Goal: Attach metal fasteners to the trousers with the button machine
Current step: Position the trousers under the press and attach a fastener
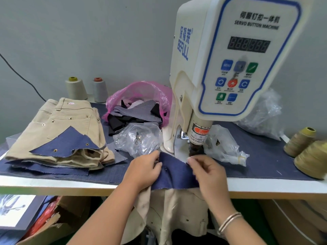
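Observation:
The cream servo button machine (228, 68) stands at the right, its dark press head (195, 150) just above the work. A blue denim scrap (174, 171) lies under the head, over beige trousers (177, 214) that hang off the table's front edge. My left hand (145, 169) grips the scrap's left edge. My right hand (207, 172) pinches its right edge close to the press head. A folded stack of beige trousers (67, 124) with brass fasteners sits at the left, a blue scrap (70, 142) on top.
A clear bag of metal fasteners (139, 138) lies left of the machine, a pink bag of fabric scraps (141, 105) behind it. More clear bags (228, 147) sit at the right. Thread cones (307, 152) stand at the far right, and two thread cones (85, 89) at the back. Boxes sit under the table.

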{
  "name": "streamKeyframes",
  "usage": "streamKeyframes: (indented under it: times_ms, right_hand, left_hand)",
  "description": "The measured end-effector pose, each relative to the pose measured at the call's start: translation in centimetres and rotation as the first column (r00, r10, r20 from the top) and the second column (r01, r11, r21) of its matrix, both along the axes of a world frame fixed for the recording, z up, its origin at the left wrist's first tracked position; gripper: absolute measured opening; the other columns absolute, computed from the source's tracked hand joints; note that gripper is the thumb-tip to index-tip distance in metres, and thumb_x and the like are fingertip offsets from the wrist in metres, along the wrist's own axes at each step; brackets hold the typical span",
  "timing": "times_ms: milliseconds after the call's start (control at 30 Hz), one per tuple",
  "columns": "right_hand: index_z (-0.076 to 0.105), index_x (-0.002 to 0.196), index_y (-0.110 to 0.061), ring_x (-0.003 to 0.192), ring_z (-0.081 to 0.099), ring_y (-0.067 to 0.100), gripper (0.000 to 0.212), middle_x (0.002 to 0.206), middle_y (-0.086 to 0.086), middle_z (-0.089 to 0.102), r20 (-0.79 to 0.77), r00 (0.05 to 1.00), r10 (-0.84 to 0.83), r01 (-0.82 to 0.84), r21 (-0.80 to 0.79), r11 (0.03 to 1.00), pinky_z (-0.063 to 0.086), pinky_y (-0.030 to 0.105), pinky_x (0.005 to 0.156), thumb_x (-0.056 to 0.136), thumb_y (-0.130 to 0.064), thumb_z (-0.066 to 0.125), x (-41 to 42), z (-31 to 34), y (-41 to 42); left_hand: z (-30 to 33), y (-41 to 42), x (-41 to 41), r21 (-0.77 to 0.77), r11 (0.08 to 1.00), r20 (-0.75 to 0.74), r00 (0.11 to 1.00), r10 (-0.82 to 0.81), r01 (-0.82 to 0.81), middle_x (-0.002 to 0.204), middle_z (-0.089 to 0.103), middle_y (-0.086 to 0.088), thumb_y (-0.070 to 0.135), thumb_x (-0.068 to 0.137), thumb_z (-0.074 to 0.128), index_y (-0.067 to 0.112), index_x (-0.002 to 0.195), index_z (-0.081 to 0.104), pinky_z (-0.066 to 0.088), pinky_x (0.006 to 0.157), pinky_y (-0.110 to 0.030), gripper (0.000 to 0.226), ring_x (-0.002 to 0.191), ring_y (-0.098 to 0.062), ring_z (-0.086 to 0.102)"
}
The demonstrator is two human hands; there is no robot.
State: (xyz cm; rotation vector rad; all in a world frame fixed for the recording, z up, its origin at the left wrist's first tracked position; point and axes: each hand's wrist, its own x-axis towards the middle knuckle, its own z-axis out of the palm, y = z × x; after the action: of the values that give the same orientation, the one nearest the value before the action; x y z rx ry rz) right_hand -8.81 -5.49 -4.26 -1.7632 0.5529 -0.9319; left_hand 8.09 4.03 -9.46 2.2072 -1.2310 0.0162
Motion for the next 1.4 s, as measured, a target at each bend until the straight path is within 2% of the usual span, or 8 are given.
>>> streamKeyframes:
  times_ms: [633, 800, 900, 1000, 1100, 1200, 1333, 1400]
  right_hand:
    - [0.064, 0.075, -0.032, 0.061, 0.057, -0.007, 0.019, 0.060, -0.025, 0.061, -0.255, 0.962, 0.099, -0.150, -0.189, 0.971, 0.042, 0.007, 0.058, 0.087, -0.017, 0.066, -0.1, 0.0, -3.7]
    - [0.072, 0.091, -0.023, 0.070, 0.063, -0.006, 0.017, 0.074, -0.028, 0.067, -0.195, 0.978, 0.075, -0.117, -0.210, 0.971, 0.046, 0.007, 0.065, 0.085, -0.008, 0.066, -1.2, -0.1, -3.3]
    - [0.070, 0.078, -0.032, 0.066, 0.062, -0.004, 0.020, 0.075, -0.017, 0.071, -0.061, 0.998, -0.010, -0.003, -0.213, 0.977, 0.045, 0.009, 0.064, 0.087, -0.015, 0.065, -2.2, 0.1, -1.7]
    - [0.068, 0.068, -0.023, 0.058, 0.054, -0.001, 0.024, 0.062, -0.012, 0.060, -0.091, 0.990, 0.105, -0.134, -0.430, 0.893, 0.041, 0.015, 0.056, 0.088, -0.028, 0.057, -1.8, 0.8, 1.7]
    - [0.067, 0.075, -0.008, 0.066, 0.054, 0.011, 0.026, 0.069, -0.002, 0.057, -0.193, 0.961, 0.200, -0.274, -0.542, 0.795, 0.044, 0.029, 0.063, 0.091, -0.023, 0.054, 2.6, 1.9, 4.1]
    - [0.069, 0.104, -0.010, 0.093, 0.059, 0.016, 0.020, 0.101, 0.003, 0.065, -0.266, 0.950, 0.165, -0.275, -0.457, 0.846, 0.047, 0.031, 0.084, 0.091, -0.015, 0.054, 9.6, 3.9, 4.8]
    - [0.060, 0.124, -0.010, 0.115, 0.054, 0.024, 0.032, 0.126, 0.009, 0.058, -0.479, 0.875, 0.075, -0.299, -0.413, 0.860, 0.044, 0.037, 0.097, 0.096, -0.013, 0.045, 19.2, 5.6, 2.9]
    - [0.059, 0.124, -0.005, 0.110, 0.057, 0.029, 0.033, 0.122, 0.013, 0.060, -0.583, 0.811, -0.038, -0.302, -0.474, 0.827, 0.047, 0.036, 0.090, 0.096, -0.010, 0.043, 22.9, 5.6, 1.3]
  left_hand:
    - [-0.2, 0.0, 0.2, -0.006, 1.000, -0.010, 1.000, -0.011, 0.011, 0.062, 0.042, 0.010, 0.029, 0.087, 0.054, 0.026, 0.072, 0.029, 0.023, 0.056, -0.034, 0.029, 0.066, -0.020, 0.041]
    - [-0.1, 0.0, 0.2, 0.002, 1.000, -0.010, 1.000, -0.012, 0.012, 0.062, 0.042, 0.011, 0.029, 0.088, 0.053, 0.025, 0.073, 0.030, 0.023, 0.056, -0.034, 0.028, 0.066, -0.020, 0.041]
    - [-0.1, 0.0, 0.1, 0.013, 1.000, -0.009, 1.000, -0.002, 0.002, 0.061, 0.041, 0.012, 0.029, 0.088, 0.053, 0.026, 0.073, 0.029, 0.023, 0.057, -0.033, 0.028, 0.066, -0.019, 0.040]
    - [0.2, 0.1, 0.0, 0.016, 1.000, -0.027, 1.000, -0.007, 0.008, 0.063, 0.042, 0.010, 0.029, 0.088, 0.052, 0.025, 0.074, 0.030, 0.024, 0.058, -0.033, 0.027, 0.068, -0.020, 0.041]
    - [0.7, 0.2, -0.6, 0.036, 0.999, -0.135, 0.991, 0.000, 0.005, 0.068, 0.050, 0.009, 0.033, 0.081, 0.051, 0.028, 0.072, 0.037, 0.032, 0.060, -0.033, 0.017, 0.077, -0.028, 0.054]
    - [1.2, 0.4, -0.7, 0.008, 0.997, -0.270, 0.960, 0.079, -0.079, 0.102, 0.066, -0.006, 0.024, 0.087, 0.057, 0.016, 0.104, 0.061, 0.046, 0.079, -0.031, 0.019, 0.101, -0.029, 0.061]
    - [0.9, 0.4, -0.4, 0.048, 0.999, -0.209, 0.978, 0.000, 0.011, 0.079, 0.059, -0.004, 0.028, 0.090, 0.045, 0.023, 0.074, 0.043, 0.040, 0.064, -0.034, 0.018, 0.084, -0.031, 0.059]
    - [0.6, 0.5, -0.4, -0.021, 0.998, -0.168, 0.984, -0.063, 0.060, 0.080, 0.060, -0.003, 0.030, 0.088, 0.045, 0.023, 0.081, 0.042, 0.040, 0.062, -0.035, 0.010, 0.081, -0.031, 0.057]
